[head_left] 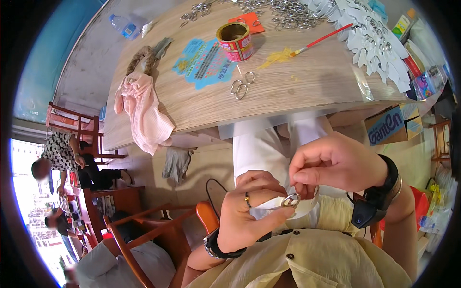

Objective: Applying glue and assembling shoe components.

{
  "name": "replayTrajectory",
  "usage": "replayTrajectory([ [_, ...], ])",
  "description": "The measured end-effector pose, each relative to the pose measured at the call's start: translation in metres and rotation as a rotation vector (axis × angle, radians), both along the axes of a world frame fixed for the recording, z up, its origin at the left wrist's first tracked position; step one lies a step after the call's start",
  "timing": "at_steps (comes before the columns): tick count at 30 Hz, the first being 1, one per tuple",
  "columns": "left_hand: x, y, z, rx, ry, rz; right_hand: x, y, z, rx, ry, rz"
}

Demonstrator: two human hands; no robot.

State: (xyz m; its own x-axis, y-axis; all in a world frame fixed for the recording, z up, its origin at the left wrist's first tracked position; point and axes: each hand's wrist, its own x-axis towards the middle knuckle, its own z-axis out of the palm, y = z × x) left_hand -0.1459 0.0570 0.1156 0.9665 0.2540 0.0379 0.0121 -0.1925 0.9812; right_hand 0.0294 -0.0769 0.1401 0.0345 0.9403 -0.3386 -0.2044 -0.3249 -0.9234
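My left hand [252, 206], wearing a ring on one finger, pinches a metal ring [290, 200] between thumb and fingertips above my lap. A white strip [305, 211] lies in the same grip, beside the ring, and curves to the right. Just above it my right hand [338, 163] is closed, thumb against the fingers. Its fingertips are close to the strip; whatever they may hold is hidden. Three loose metal rings [238, 90] lie on the table [297, 81]. Behind them stands an open red and gold tin [235, 43].
A red-handled brush [326, 38] rests by a yellow smear. White pieces with rings [379, 48] cover the far right; loose rings [297, 17] are heaped at the back. A pink cloth [144, 105] hangs over the left edge. Chairs [158, 235] and people [125, 259] are at left.
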Motion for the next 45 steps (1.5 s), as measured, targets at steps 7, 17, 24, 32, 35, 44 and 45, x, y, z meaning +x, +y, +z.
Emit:
replayTrajectory([
  [7, -0.002, -0.001, -0.003, -0.156, 0.022, -0.06, 0.005, 0.006, 0.0, -0.056, 0.07, 0.204],
  [17, -0.002, 0.001, 0.003, 0.035, -0.003, -0.051, 0.004, 0.011, -0.007, -0.119, 0.213, 0.288],
  [24, -0.005, 0.002, 0.016, 0.297, -0.12, -0.021, 0.006, 0.012, -0.002, -0.132, 0.244, 0.332],
  [32, -0.004, 0.0, 0.013, 0.338, -0.2, 0.025, 0.002, 0.01, 0.001, -0.024, 0.147, 0.343],
  [35, -0.005, 0.0, 0.014, 0.341, -0.174, 0.044, 0.001, 0.008, 0.004, -0.007, 0.117, 0.312],
  [44, -0.007, 0.0, 0.015, 0.442, -0.135, 0.134, -0.006, 0.007, 0.004, 0.096, -0.192, 0.306],
  [45, -0.007, -0.001, 0.014, 0.436, -0.147, 0.148, -0.006, 0.007, 0.003, 0.113, -0.179, 0.288],
])
